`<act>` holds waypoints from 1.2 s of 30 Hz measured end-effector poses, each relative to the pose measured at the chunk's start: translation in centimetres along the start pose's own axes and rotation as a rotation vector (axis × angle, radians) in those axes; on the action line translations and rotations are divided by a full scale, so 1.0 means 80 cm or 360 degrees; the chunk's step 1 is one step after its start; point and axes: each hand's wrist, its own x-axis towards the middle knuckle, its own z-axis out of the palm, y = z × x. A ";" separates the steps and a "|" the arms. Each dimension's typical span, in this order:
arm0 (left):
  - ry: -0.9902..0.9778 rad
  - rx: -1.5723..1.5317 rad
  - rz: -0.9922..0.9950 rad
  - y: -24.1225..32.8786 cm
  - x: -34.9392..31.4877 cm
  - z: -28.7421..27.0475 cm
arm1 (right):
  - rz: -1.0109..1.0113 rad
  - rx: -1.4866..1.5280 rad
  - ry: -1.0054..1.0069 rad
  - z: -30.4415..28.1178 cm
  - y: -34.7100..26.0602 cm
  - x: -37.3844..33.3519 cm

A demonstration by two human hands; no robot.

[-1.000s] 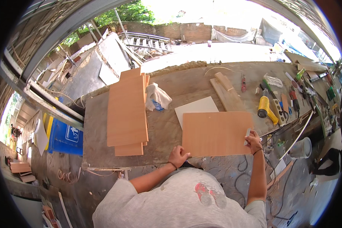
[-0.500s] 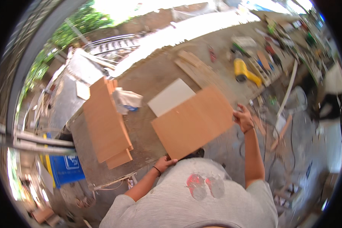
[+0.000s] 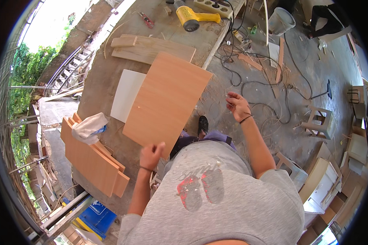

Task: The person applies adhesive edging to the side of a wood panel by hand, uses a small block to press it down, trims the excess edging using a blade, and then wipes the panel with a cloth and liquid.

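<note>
A wood-grain board [image 3: 167,104] lies tilted across the workbench, partly over a white panel [image 3: 126,94]. At the board's near edge is my left hand [image 3: 152,156], its fingers curled closed; whether it holds anything is hidden. My right hand [image 3: 238,107] hangs over the floor, off the board's right side. Its fingers are bent together, and I cannot make out anything between them. Left of the board, more wood-grain boards [image 3: 88,159] lie stacked, with a pale cloth glove [image 3: 90,127] on their far end.
Pale planks [image 3: 153,50], a yellow heat gun [image 3: 192,18], red-handled pliers [image 3: 146,20] and a power strip [image 3: 212,6] lie on the far bench. Black cables [image 3: 288,96] snake across the floor at right. A plastic stool [image 3: 321,122] and a bucket [image 3: 281,21] stand there.
My view has swung to the right. My right hand has come away from the board's edge. The left hand is now raised over the near edge, and the board appears turned.
</note>
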 end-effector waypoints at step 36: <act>0.0908 0.0888 0.0538 0.056 0.201 0.036 | -0.1701 -0.2284 -0.0801 0.102 0.054 -0.035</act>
